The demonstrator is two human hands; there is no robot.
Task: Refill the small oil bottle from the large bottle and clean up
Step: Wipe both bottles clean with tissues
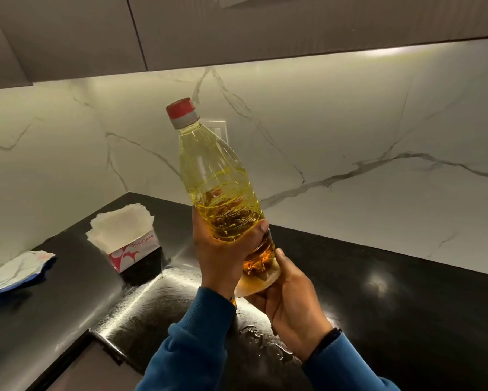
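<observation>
lifting capped bottle (217, 176) off desk (378, 292) | left hand (223, 249) wraps its body, right hand (290, 300) cups base for support

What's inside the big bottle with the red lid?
Yellow oil fills the big bottle; its red lid is on. The left hand and right hand cover parts of the bottom.
</observation>
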